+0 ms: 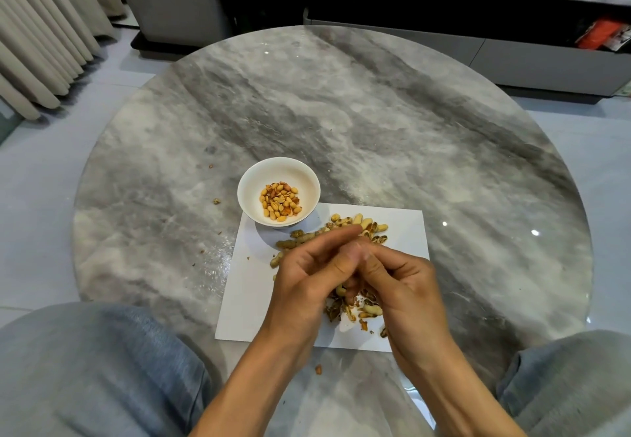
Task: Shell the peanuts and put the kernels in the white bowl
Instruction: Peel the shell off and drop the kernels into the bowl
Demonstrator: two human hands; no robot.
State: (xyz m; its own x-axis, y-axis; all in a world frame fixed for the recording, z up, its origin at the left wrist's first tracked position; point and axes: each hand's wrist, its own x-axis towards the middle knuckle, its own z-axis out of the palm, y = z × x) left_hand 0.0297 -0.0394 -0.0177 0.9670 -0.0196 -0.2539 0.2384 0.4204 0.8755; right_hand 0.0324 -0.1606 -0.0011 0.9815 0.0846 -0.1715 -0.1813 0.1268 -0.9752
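A round grey marbled stone worktop (375,112) fills the view, and a white rectangular sheet of paper (252,300) lies on it toward 6 o'clock. A small white round ceramic bowl (249,183) stands on the sheet's corner at about 10 o'clock of the paper, with part of its base over the bare stone; a shallow heap of golden-brown peanut kernels (280,201) sits in its bottom. Along the paper's far edge, at 12 o'clock from the hands, lies a row of tan unshelled peanuts (367,223), some of them already split open. The two bare hands meet over the middle of the sheet. The left hand (307,276) has its fingers curled inward with the forefinger reaching toward 1 o'clock, and the right hand (399,279) curls in against it from 3 o'clock, the thumbs touching side by side. Their grip appears pressed together on a small pale peanut piece (340,289) that peeps out below the thumbs, though which fingers pinch it cannot be told. Just beneath the hands, at 6 o'clock from the thumbs, a litter of brown broken peanut shells (345,312) lies on the paper. A few loose crumbs of shell (215,201) dot the stone at 9 o'clock of the bowl. The person's knees in grey fabric trousers (102,368) show at the lower corners, and pale pleated curtains (41,26) hang at 10 o'clock.
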